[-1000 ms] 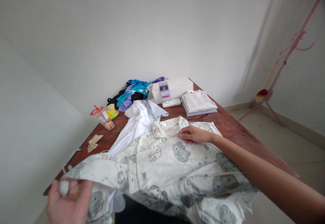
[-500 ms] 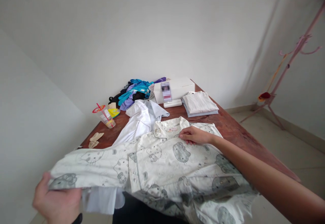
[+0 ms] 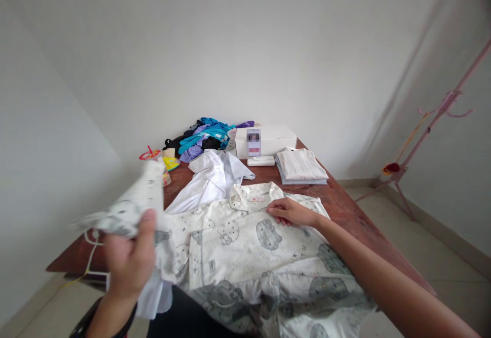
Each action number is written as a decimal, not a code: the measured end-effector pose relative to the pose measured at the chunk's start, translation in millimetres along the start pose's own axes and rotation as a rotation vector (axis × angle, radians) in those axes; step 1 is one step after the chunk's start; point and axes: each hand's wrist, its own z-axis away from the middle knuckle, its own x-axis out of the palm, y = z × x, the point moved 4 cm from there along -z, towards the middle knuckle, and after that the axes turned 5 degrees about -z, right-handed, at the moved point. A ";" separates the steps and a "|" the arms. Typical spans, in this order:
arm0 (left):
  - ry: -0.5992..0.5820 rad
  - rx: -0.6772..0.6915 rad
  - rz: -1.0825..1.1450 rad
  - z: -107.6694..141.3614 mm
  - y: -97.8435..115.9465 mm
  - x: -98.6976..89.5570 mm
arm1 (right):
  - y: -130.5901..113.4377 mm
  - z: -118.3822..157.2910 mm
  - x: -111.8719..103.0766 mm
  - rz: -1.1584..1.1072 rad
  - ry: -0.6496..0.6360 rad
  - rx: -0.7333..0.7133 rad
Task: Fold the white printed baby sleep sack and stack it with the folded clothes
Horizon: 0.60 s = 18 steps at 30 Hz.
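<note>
A white pajama shirt (image 3: 238,246) with grey cartoon cat faces is spread over the near part of the table, its collar toward the wall and its lower part hanging over the front edge. My left hand (image 3: 132,256) grips the left sleeve and holds it raised, bent up and slightly blurred. Curled fingers of my right hand (image 3: 287,211) rest on the shirt just below the collar; whether they pinch cloth is hidden. Beyond the collar lies a crumpled white garment (image 3: 209,177).
At the back are a heap of blue, purple and black clothes (image 3: 207,136), a white box (image 3: 276,138) and folded clothes (image 3: 302,166). A plastic cup (image 3: 165,178) stands partly behind the raised sleeve. A pink coat stand (image 3: 425,133) is on the right.
My left hand has lifted the sleeve end and brought it inward to the right, folding the sleeve up. My right hand stays near the collar.
</note>
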 end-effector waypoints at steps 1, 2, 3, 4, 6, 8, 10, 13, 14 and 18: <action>-0.142 0.078 0.015 8.8 16.8 18.9 | 0.1 -0.1 0.3 -0.016 -0.001 -0.003; -0.374 0.172 0.016 21.2 33.7 42.1 | -0.2 0.1 0.3 -0.044 0.000 -0.008; -0.552 0.274 0.002 35.9 49.7 63.4 | -1.0 0.6 -0.3 -0.086 0.003 -0.011; -0.686 0.373 -0.025 51.6 64.0 83.1 | -2.0 1.5 -1.4 -0.143 0.008 -0.007; -0.901 0.506 -0.100 83.1 84.6 118.7 | -4.5 4.3 -4.5 -0.282 0.001 0.035; -1.052 0.507 -0.177 110.0 93.8 147.0 | -7.2 7.8 -8.3 -0.398 -0.013 0.101; -1.133 0.430 -0.252 128.8 93.9 166.1 | -9.8 10.7 -13.1 -0.432 0.006 0.141; -1.091 0.361 -0.262 137.6 87.9 177.5 | -11.3 12.1 -18.9 -0.358 0.091 0.124; -1.054 0.370 -0.244 135.9 85.9 178.1 | -11.1 11.8 -19.1 -0.332 0.107 0.108; -0.943 0.476 -0.201 118.7 84.4 174.6 | -8.2 9.0 -14.6 -0.313 0.106 0.048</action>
